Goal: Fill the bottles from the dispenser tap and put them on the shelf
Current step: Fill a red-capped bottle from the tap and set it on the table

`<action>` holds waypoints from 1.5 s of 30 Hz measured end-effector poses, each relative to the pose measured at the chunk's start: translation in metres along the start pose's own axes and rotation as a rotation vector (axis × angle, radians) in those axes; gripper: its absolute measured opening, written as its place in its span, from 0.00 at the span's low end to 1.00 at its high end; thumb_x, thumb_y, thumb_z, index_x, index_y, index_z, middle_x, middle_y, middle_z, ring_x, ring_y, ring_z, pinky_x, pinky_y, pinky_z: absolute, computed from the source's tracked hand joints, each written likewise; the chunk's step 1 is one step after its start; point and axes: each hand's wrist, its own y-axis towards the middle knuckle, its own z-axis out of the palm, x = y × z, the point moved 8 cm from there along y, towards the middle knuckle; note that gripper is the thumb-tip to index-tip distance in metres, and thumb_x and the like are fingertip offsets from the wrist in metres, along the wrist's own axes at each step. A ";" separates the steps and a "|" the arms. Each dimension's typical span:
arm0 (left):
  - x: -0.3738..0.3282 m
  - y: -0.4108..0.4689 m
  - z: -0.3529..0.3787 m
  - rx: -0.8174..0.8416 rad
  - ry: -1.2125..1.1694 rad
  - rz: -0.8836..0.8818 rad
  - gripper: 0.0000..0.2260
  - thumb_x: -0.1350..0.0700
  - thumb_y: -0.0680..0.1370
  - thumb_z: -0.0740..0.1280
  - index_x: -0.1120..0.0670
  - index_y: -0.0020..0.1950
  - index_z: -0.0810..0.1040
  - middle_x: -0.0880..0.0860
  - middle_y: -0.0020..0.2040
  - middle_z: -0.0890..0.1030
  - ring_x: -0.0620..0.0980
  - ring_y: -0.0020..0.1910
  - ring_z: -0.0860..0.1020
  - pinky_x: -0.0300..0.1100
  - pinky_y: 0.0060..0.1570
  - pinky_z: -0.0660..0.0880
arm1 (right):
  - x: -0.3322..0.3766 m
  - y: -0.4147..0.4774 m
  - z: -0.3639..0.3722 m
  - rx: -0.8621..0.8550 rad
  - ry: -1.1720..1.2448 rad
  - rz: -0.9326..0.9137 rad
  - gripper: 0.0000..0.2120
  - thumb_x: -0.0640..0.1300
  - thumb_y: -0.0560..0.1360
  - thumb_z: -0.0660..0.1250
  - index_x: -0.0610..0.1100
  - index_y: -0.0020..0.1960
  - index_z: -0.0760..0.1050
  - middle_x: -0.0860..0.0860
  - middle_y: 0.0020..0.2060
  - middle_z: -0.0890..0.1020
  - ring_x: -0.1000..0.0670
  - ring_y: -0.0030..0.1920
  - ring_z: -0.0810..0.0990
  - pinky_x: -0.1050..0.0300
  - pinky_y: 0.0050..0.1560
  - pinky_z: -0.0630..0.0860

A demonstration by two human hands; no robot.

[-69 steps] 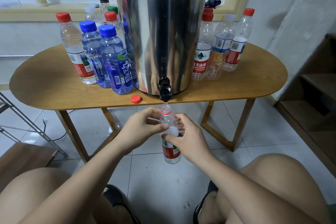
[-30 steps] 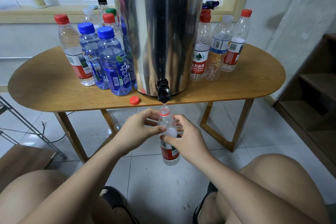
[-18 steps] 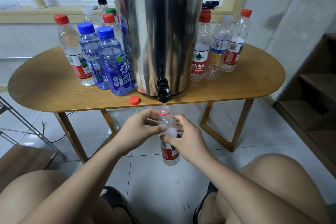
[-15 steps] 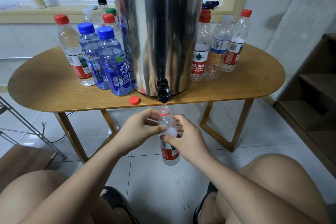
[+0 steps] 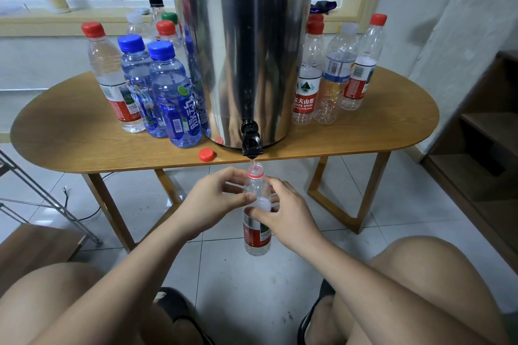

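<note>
An uncapped clear bottle with a red label [image 5: 256,235] hangs upright just below the black tap [image 5: 251,144] of the tall steel dispenser [image 5: 244,36]. A thin stream of water runs from the tap into its mouth. My left hand [image 5: 215,199] grips the bottle's upper part from the left, and my right hand [image 5: 286,214] grips it from the right. Its red cap [image 5: 206,154] lies on the wooden table [image 5: 70,131] near the front edge.
Several capped bottles stand left of the dispenser, among them blue ones [image 5: 173,98]. Three clear bottles [image 5: 336,73] stand to its right. A dark wooden shelf unit [image 5: 485,143] is at the far right. A metal rack leg [image 5: 42,190] crosses the floor at left.
Both hands and the bottle stay in place under the tap. The view shifted very slightly since 2.3 s ago.
</note>
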 end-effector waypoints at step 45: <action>0.009 -0.003 -0.002 -0.008 -0.009 -0.029 0.14 0.48 0.79 0.78 0.40 0.63 0.82 0.40 0.59 0.85 0.39 0.58 0.84 0.48 0.58 0.85 | 0.000 0.000 0.002 0.011 0.128 0.028 0.34 0.54 0.73 0.82 0.62 0.73 0.69 0.61 0.66 0.80 0.56 0.64 0.79 0.59 0.59 0.78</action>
